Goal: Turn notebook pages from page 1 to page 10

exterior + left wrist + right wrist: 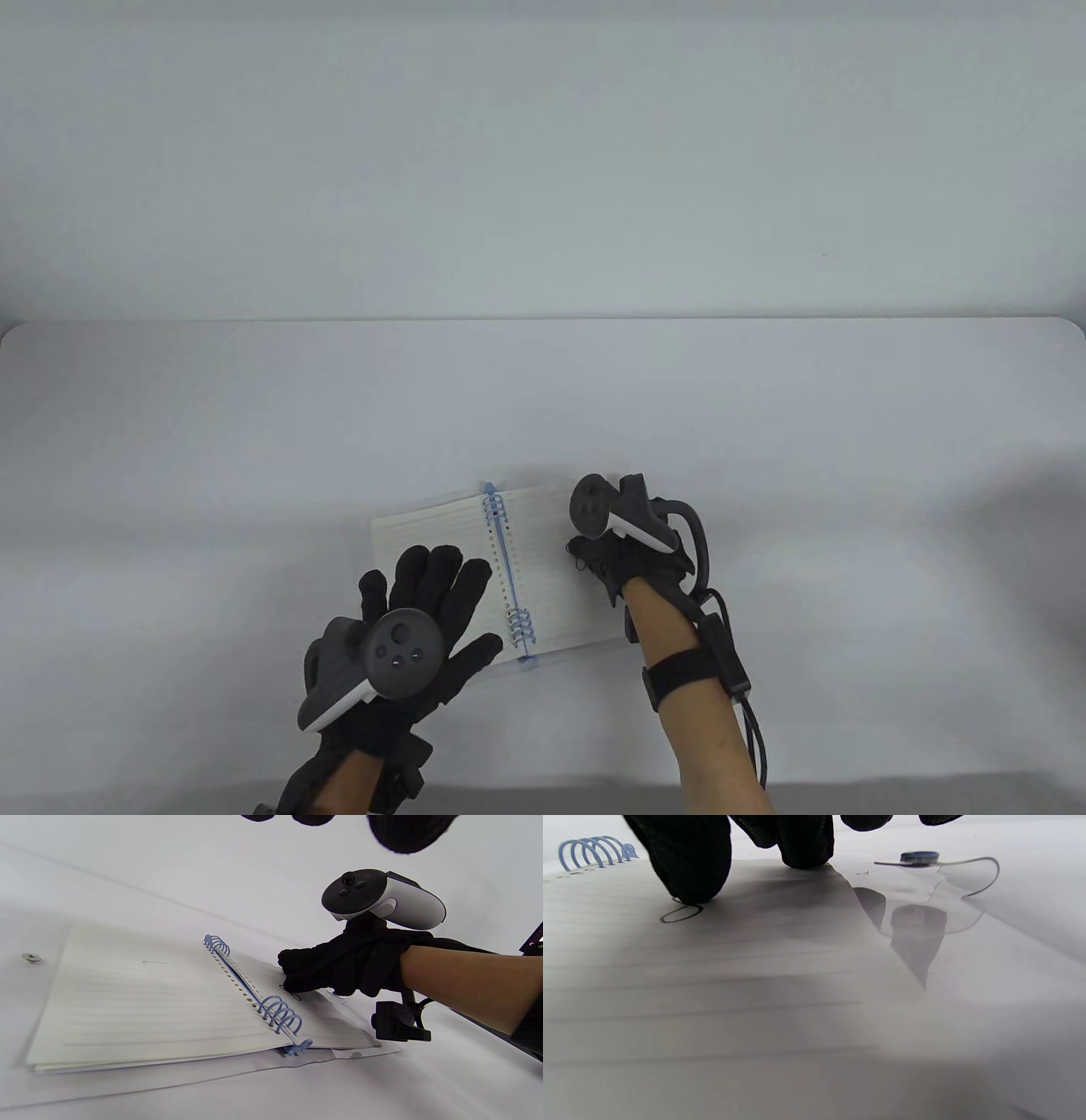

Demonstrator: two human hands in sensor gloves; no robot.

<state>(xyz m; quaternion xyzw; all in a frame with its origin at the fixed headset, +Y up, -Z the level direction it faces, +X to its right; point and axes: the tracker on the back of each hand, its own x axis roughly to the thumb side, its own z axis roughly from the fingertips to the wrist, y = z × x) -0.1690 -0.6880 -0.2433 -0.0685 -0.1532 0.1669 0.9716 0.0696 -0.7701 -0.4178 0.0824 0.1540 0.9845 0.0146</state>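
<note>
White tabletop (764,407) carrying open notebook (441,531); right hand (615,556) fingertips (687,878) pressing right page, left hand (407,628) hovering spread, gripping nothing.

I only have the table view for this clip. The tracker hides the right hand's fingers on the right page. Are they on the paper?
Observer: Yes. In the right wrist view the right hand's fingertips press on the lined right page near its outer edge.
Reviewer: Is that page lifted yet?
Observer: The left wrist view shows it lying nearly flat on the notebook.
Reviewer: And the left hand?
Observer: The left hand is spread; its fingertips hang clear of the paper in its own wrist view.
Reviewer: Anything beyond the page edge?
Observer: A clear cover flap with a blue snap.
</note>
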